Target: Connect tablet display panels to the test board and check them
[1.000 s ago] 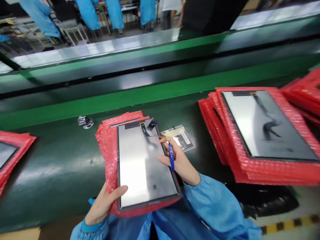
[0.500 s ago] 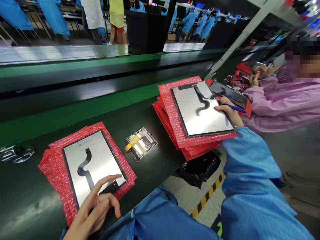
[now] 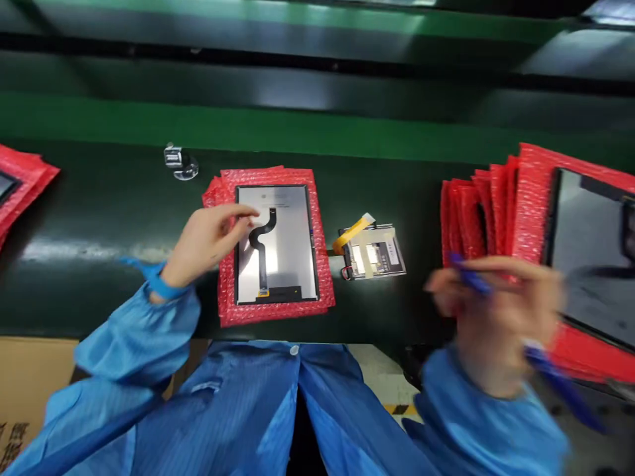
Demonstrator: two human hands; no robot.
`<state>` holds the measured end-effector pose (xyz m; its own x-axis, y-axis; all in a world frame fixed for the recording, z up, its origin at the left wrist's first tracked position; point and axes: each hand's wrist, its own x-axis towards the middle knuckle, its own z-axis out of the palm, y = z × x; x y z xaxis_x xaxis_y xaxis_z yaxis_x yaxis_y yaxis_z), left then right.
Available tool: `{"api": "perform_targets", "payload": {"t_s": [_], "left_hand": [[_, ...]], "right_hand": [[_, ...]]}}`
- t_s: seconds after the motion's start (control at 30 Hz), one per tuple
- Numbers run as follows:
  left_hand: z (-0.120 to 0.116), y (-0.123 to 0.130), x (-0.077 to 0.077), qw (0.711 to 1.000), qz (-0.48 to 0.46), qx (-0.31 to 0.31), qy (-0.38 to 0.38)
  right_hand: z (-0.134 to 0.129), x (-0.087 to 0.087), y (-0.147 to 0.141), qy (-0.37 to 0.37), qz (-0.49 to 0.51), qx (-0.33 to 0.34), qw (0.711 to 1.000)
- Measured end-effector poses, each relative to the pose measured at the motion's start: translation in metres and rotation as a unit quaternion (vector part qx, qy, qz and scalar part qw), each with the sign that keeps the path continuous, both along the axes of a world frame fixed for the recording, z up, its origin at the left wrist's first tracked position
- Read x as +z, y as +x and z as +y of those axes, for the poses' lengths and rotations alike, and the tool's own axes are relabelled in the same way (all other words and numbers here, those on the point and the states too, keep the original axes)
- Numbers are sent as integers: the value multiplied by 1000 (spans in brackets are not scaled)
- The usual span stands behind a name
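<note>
My left hand (image 3: 208,241) hovers at the left side of a display panel (image 3: 292,251), its thumb and forefinger slightly apart near the wavy black ribbon cable (image 3: 256,238). Nothing shows between those fingers. Under the panel, which lies silver side up, are red bubble-wrap sheets (image 3: 326,284). My right hand (image 3: 501,311), smeared by motion, is closed round a blue pen (image 3: 563,390). It is in front of a pile of red bubble-wrap pouches (image 3: 466,218), beside a second display panel (image 3: 590,264) cut off by the right edge.
A small circuit board with an orange ribbon (image 3: 374,254) lies between the two piles on the dark green bench (image 3: 119,218). A clear plastic and metal piece (image 3: 181,162) sits behind my left hand. More red wrap (image 3: 30,178) is at far left; a cardboard box (image 3: 34,390) is below.
My view has swung to the left panel. My right hand has left the right panel's edge and come leftward with the pen. My left hand has moved from the panel's near end to its left side.
</note>
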<state>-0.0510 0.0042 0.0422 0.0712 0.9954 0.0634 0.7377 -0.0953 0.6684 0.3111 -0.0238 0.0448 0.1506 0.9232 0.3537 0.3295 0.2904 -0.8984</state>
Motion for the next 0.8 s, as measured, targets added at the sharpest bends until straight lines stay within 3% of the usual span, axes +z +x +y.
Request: {"api": "perform_targets", "payload": {"t_s": [0.07,0.1,0.17,0.23,0.4,0.63,0.8], "left_hand": [[22,8,-25,994,74,-42,62],[29,10,-36,989,110,-55,82],[37,12,-54,980,158,-87,87],[38,11,-64,975,176,-108,82],[33,7,-72,974,156,-118,113],[33,9,-77,975,144,-114,122],[32,8,-74,974,145,-134,108]], "right_hand": [[-5,-18,-70,-90,14,160,983],[-6,-28,-99,-124,20,209,970],[-5,-46,-140,-162,32,238,957],[-3,-64,-159,-183,25,237,954],[-5,-85,-163,-125,-35,219,967],[-9,-81,-166,-92,-107,230,963],[-9,-82,-165,-85,-64,214,971]]}}
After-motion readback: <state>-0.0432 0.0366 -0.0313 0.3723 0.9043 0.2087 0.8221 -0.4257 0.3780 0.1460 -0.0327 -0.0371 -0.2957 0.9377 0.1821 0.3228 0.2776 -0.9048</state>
